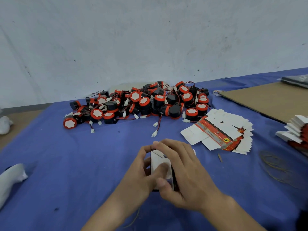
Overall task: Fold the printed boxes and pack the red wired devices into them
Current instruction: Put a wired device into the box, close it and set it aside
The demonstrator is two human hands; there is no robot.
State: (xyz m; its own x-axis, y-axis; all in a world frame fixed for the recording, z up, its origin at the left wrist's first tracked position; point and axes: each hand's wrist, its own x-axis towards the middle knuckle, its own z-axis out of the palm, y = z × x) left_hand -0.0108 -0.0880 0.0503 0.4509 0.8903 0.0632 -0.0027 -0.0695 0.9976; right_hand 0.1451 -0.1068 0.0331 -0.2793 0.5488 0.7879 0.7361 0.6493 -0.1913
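Both hands hold one small printed box (159, 161) over the blue cloth near the front middle. My left hand (141, 170) grips its left side, thumb pressed on a white flap. My right hand (181, 169) wraps the right side and top, fingers over the far edge. The white inner face of the box shows; its contents are hidden. A large pile of red and black wired devices (141, 104) with white connectors lies behind. A fanned stack of flat printed boxes (220, 130) lies to the right of the hands.
A blue cloth (66, 155) covers the table. A brown cardboard sheet (266, 100) lies at the back right, more flat boxes (296, 130) at the right edge. Rubber bands (276, 167) lie front right. A white bag (11, 179) sits at the left edge.
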